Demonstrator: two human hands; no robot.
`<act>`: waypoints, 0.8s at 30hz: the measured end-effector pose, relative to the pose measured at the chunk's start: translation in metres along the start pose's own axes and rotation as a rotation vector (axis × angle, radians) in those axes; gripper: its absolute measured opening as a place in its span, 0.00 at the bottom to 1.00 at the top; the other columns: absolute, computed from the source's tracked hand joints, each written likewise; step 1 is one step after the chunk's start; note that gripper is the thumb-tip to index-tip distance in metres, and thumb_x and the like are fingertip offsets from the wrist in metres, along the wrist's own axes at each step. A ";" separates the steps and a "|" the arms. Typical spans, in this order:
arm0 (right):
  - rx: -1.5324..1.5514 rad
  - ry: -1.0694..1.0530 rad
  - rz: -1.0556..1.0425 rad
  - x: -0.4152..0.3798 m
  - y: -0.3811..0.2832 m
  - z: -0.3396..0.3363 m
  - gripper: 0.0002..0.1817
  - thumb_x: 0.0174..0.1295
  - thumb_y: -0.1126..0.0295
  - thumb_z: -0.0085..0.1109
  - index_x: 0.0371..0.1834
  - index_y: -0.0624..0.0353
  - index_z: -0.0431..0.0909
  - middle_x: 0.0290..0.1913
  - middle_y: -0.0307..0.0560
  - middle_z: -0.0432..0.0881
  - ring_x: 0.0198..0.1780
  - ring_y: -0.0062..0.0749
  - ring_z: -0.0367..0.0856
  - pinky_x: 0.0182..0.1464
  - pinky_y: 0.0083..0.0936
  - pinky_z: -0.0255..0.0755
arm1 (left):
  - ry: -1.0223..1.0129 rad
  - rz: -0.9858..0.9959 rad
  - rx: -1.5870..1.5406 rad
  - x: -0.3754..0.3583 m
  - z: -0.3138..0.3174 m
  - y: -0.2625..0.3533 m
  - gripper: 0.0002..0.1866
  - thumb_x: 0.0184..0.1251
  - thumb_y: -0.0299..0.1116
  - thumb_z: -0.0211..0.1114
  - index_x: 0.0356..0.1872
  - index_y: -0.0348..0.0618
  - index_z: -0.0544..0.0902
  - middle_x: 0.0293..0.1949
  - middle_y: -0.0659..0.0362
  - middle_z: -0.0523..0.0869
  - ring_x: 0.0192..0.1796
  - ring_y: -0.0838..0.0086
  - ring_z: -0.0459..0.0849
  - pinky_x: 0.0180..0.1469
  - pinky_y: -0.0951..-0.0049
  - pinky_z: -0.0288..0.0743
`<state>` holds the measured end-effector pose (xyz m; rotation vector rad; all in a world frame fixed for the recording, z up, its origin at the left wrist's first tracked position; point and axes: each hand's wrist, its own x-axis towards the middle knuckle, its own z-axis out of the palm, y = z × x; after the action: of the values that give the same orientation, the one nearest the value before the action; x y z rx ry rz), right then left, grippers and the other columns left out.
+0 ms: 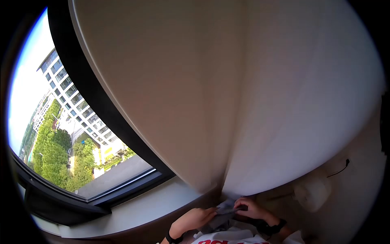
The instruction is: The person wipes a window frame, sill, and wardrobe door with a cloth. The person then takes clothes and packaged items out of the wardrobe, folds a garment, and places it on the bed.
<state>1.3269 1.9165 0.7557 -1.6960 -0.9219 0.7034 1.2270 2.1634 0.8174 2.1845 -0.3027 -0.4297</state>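
Low in the head view, a grey cloth is bunched between my two hands in front of my body. My left hand reaches in from the left, its fingertips pinching the cloth's edge. From the other side, my right hand curls its fingers around the cloth's upper right part. Below and behind the cloth is a white shirt with red lettering. Dark bands circle both wrists. The cloth's exact kind cannot be made out, and its lower part blends into shadow.
A large pale wall fills the view ahead, with a corner line down to my hands. On the left is a dark-framed window above a light sill. A whitish rounded object lies at the right, near a thin black cord.
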 end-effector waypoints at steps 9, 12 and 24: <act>0.328 0.235 0.211 -0.051 -0.061 -0.089 0.07 0.57 0.76 0.58 0.35 0.61 0.70 0.39 0.42 0.76 0.40 0.20 0.74 0.45 0.17 0.68 | -0.030 0.155 0.110 0.059 0.001 0.073 0.14 0.66 0.33 0.51 0.48 0.40 0.77 0.37 0.49 0.80 0.38 0.54 0.78 0.40 0.62 0.72; 0.046 0.354 0.078 -0.055 -0.097 -0.106 0.06 0.61 0.75 0.53 0.38 0.62 0.68 0.39 0.41 0.76 0.38 0.16 0.72 0.41 0.16 0.68 | 0.077 0.183 0.072 0.078 -0.001 0.100 0.14 0.68 0.35 0.49 0.40 0.36 0.78 0.36 0.48 0.80 0.38 0.54 0.78 0.41 0.60 0.72; -0.289 0.319 -0.074 -0.071 -0.201 -0.159 0.18 0.55 0.79 0.56 0.50 0.61 0.67 0.42 0.45 0.75 0.39 0.26 0.74 0.45 0.22 0.70 | 0.342 0.754 -0.053 0.111 -0.066 0.186 0.08 0.65 0.30 0.55 0.32 0.33 0.75 0.28 0.52 0.76 0.29 0.61 0.76 0.30 0.67 0.69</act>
<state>1.3698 1.8097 0.9962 -1.9461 -0.8825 0.2450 1.3430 2.0595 0.9814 1.8731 -0.8603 0.3463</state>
